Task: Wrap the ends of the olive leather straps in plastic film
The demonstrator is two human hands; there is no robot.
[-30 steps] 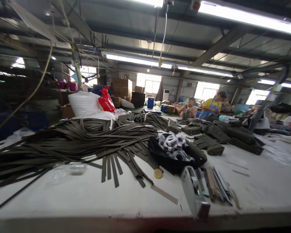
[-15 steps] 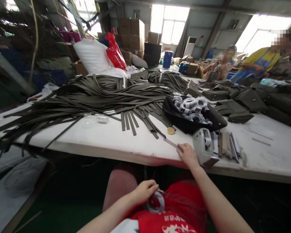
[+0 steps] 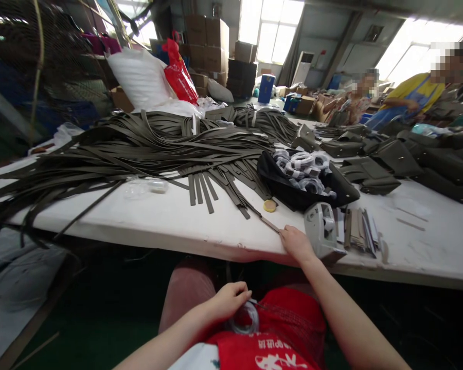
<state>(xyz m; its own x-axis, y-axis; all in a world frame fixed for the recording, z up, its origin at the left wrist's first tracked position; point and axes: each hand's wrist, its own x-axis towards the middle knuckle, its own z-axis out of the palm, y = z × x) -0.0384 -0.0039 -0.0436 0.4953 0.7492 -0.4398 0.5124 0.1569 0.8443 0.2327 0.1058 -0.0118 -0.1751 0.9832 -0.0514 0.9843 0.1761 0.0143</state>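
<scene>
On my lap, my left hand is closed on a coil of pale grey cord, which hangs as a ring over the red apron. My right hand rests at the table's front edge, thumb and fingers pinching the near end of a thin brownish-grey strip. That strip lies on the white tabletop, its far end close to the dark straps. Just beyond it is a small round yellow-rimmed disc. Immediately right of my right hand stands a grey boxy device.
Long dark straps cover the left and middle of the table. A black pouch holds several similar coils. Upright flat pieces stand beside the device. Dark cases pile up at right, where two people work behind them.
My right fingers have closed in on the strip's end, and the strip looks turned more on edge. My left hand keeps hold of the coil. The view has shifted slightly.
</scene>
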